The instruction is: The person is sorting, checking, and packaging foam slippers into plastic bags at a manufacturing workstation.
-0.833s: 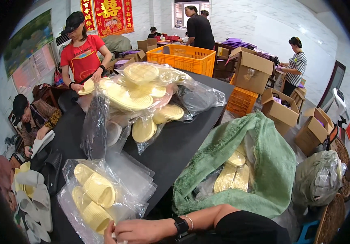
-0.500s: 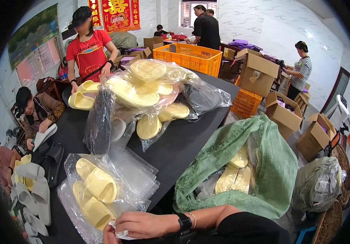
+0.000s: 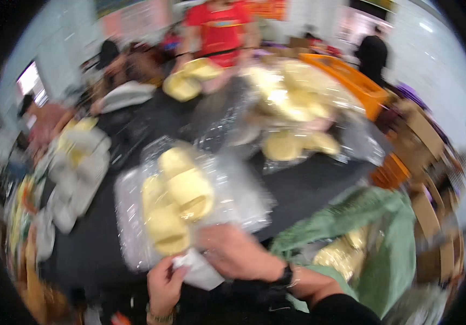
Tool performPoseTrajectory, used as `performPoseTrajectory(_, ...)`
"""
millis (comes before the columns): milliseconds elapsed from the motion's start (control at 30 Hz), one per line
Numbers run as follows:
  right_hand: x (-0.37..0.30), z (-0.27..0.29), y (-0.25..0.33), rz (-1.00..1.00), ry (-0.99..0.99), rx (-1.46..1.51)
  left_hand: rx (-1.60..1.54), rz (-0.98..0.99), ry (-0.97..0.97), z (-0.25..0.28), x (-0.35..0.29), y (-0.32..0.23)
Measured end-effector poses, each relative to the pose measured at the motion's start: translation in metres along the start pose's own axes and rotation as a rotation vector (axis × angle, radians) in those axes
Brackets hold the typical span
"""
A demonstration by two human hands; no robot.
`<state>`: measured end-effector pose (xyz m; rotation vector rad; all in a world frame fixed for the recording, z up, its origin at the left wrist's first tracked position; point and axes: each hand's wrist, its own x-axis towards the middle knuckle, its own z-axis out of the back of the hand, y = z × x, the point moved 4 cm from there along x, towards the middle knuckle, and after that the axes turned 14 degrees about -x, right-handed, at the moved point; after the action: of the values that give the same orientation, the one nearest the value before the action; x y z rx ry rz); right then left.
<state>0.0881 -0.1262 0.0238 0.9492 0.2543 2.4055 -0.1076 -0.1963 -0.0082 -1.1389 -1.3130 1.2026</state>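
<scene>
Between finger and thumb of my left hand is the edge of a small white sheet, perhaps paper; its exact kind is unclear. My right hand reaches over the sheet beside the slippers, its fingers smeared by motion. A pair of yellow slippers lies just beyond my hands on the black table, in or on clear plastic. More clear plastic bags lie flat to the right of the pair. Farther back is a heap of bagged yellow slippers.
A green woven sack with bagged yellow slippers stands right of the table. Grey slippers line the left side. Across the table, a person in red is near another yellow pair. An orange crate and cardboard boxes stand beyond.
The view has swung left and blurred. My left hand and forearm have come further into view, and the white sheet, crumpled under my hands before, now shows spread out.
</scene>
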Motion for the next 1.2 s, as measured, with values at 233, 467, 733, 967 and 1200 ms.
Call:
performPoseTrajectory(233,-0.019,0.005,-0.061,-0.324,-0.194,-0.352,0.135,-0.004,-0.083,0.043,-0.021,0.018)
performPoseTrajectory(467,-0.043,-0.020,-0.118,-0.338,-0.114,-0.254,0.372,0.011,-0.480,0.117,-0.082,0.039)
performPoseTrajectory(733,-0.066,-0.038,-0.152,-0.417,-0.087,-0.008,1.074,0.255,-0.893,0.281,-0.220,0.106)
performPoseTrajectory(967,-0.068,-0.052,-0.158,-0.376,-0.019,-0.163,1.119,0.567,-0.978,0.340,-0.293,0.175)
performPoseTrajectory(1200,-0.071,-0.050,-0.162,-0.422,-0.068,-0.193,1.292,0.620,-1.045,0.380,-0.292,0.231)
